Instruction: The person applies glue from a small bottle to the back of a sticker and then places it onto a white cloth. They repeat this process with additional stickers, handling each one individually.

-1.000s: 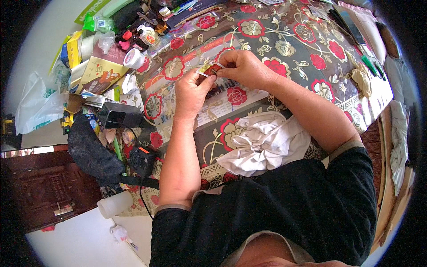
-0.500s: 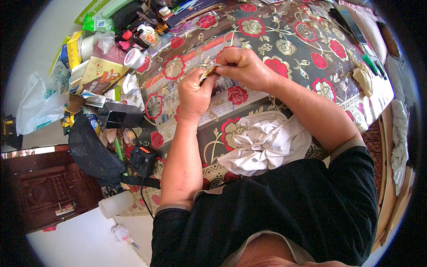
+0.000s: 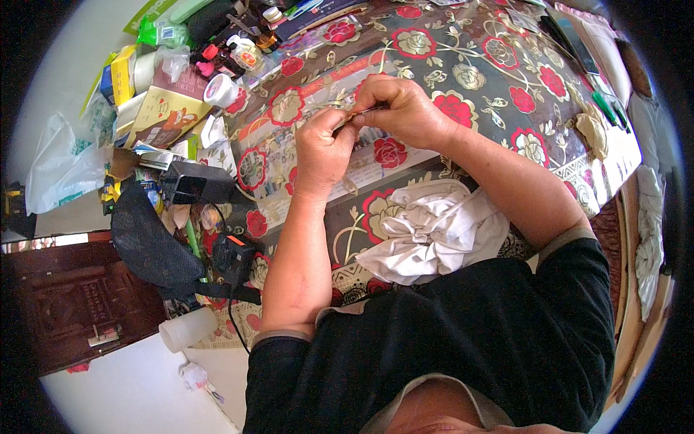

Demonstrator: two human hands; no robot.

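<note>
My left hand [image 3: 323, 153] and my right hand [image 3: 410, 114] meet over the middle of the table, each closed in a pinch. Between the thumbs and fingertips is a small, thin, yellowish and dark piece [image 3: 347, 123], which both hands hold. It is turned nearly edge-on and mostly covered by my fingers, so its kind cannot be made out. Below it, printed sheets lie under the clear cover of the flowered tablecloth [image 3: 470, 76]. A crumpled white cloth [image 3: 437, 231] lies between my forearms, close to my body.
At the left crowd a yellow and brown box [image 3: 168, 112], a white-lidded tub [image 3: 220, 91], several bottles [image 3: 244, 54], a black box-shaped holder [image 3: 199, 182] and a black mesh thing [image 3: 155, 242]. Far right are a green-handled tool [image 3: 606, 107] and a beige cloth [image 3: 593, 134].
The small piece has tilted, and less of its yellow face shows between my fingers. Both hands stay closed on it, nearly in the same place.
</note>
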